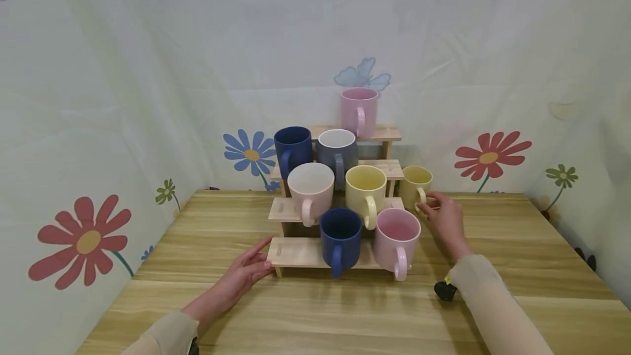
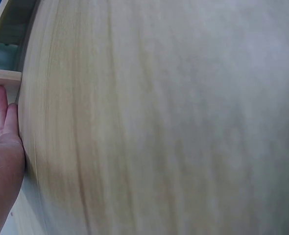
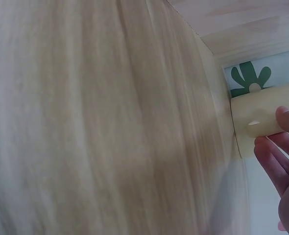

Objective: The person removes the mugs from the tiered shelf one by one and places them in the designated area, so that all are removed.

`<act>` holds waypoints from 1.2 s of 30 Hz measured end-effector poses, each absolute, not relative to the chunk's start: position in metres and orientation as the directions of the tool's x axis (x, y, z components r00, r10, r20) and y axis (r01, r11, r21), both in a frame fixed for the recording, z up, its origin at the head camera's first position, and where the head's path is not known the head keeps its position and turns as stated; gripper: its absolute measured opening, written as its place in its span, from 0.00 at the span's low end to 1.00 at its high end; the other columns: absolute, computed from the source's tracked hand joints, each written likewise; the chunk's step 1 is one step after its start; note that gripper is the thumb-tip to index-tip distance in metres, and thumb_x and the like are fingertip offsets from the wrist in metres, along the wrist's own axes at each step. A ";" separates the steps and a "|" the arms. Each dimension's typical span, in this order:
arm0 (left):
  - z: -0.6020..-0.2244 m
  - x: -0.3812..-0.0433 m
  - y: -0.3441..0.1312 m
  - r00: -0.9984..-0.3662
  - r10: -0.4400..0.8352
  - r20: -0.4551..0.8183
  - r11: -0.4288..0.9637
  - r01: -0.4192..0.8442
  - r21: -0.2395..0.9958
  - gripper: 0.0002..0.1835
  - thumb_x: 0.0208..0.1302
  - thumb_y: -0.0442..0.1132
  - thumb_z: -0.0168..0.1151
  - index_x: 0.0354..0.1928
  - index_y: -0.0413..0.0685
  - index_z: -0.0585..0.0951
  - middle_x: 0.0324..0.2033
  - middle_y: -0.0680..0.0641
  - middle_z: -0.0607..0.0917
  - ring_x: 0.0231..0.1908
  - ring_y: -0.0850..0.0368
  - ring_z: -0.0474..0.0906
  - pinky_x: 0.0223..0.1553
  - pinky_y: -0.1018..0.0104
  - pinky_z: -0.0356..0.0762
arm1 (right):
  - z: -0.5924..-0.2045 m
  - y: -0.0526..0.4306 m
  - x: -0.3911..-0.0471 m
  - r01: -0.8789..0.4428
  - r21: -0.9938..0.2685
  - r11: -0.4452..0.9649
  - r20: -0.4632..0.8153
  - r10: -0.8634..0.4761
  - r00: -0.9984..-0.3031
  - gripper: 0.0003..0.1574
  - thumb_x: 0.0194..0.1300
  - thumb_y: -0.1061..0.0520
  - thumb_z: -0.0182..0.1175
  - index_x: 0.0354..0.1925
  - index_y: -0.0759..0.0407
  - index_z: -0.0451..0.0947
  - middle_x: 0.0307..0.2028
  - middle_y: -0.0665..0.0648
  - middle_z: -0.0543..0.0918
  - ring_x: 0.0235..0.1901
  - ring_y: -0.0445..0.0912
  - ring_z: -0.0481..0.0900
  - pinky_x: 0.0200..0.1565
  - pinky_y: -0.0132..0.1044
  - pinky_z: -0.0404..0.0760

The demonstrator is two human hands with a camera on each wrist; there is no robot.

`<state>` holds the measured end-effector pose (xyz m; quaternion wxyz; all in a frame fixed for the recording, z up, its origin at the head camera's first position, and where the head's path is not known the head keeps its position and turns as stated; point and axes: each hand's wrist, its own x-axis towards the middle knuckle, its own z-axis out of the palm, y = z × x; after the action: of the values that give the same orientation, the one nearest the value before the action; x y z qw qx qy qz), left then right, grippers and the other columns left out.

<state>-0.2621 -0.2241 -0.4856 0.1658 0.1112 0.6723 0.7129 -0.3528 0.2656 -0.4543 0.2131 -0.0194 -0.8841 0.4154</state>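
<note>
At the back right of the table, my right hand (image 1: pixel 446 221) pinches the handle of a yellow mug (image 1: pixel 415 179) beside a stepped wooden rack (image 1: pixel 298 252). The right wrist view shows thumb and fingers at that mug's (image 3: pixel 254 107) handle. My left hand (image 1: pixel 239 278) touches the left end of the rack's lowest step, its fingers extended. In the left wrist view those fingers lie straight against the board's end (image 2: pixel 5 75). On the lowest step stand a dark blue mug (image 1: pixel 340 234) and a pink mug (image 1: pixel 394 232), handles facing me.
Higher steps bear a pale pink mug (image 1: pixel 310 185), a second yellow mug (image 1: pixel 365 182), a navy mug (image 1: pixel 292 141), a grey-blue mug (image 1: pixel 327 152) and, on top, another pink mug (image 1: pixel 352 114). A flowered cloth (image 1: pixel 197 70) hangs behind the wooden table (image 1: pixel 305 316).
</note>
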 end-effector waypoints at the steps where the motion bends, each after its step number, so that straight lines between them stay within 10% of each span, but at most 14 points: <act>1: -0.486 -0.262 -0.224 -0.918 0.391 -0.059 -0.047 -0.084 0.995 0.41 0.71 0.34 0.55 0.79 0.46 0.46 0.49 0.49 0.78 0.50 0.64 0.80 0.59 0.72 0.78 | -0.455 0.266 -0.353 -0.144 -0.743 0.654 0.362 0.211 -0.908 0.23 0.64 0.58 0.67 0.56 0.66 0.79 0.41 0.70 0.87 0.36 0.55 0.87 0.28 0.22 0.78; 14: -0.486 -0.262 -0.224 -0.915 0.399 -0.053 -0.056 -0.082 0.995 0.41 0.71 0.34 0.55 0.79 0.46 0.46 0.49 0.50 0.78 0.50 0.64 0.80 0.60 0.73 0.78 | -0.457 0.266 -0.356 -0.135 -0.734 0.665 0.369 0.224 -0.902 0.24 0.64 0.56 0.67 0.56 0.64 0.80 0.42 0.69 0.88 0.38 0.56 0.87 0.28 0.24 0.80; 24: -0.487 -0.263 -0.225 -0.922 0.377 -0.085 -0.029 -0.104 0.994 0.40 0.71 0.35 0.56 0.79 0.50 0.49 0.50 0.49 0.77 0.52 0.64 0.79 0.60 0.73 0.78 | -0.446 0.270 -0.351 -0.124 -0.746 0.654 0.341 0.216 -0.915 0.35 0.66 0.51 0.66 0.67 0.59 0.70 0.56 0.70 0.81 0.54 0.63 0.82 0.58 0.57 0.80; 36: -0.488 -0.264 -0.225 -0.921 0.379 -0.091 -0.023 -0.108 0.994 0.40 0.71 0.36 0.56 0.79 0.50 0.49 0.51 0.49 0.77 0.52 0.63 0.79 0.60 0.73 0.78 | -0.413 0.280 -0.352 -0.219 -0.697 0.683 0.460 0.191 -0.867 0.40 0.63 0.47 0.68 0.68 0.61 0.69 0.58 0.72 0.80 0.54 0.66 0.81 0.51 0.59 0.84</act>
<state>-0.2638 -0.2247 -0.4884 0.1719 0.1002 0.6773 0.7083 -0.3522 0.2800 -0.4125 0.2575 0.0077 -0.8805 0.3979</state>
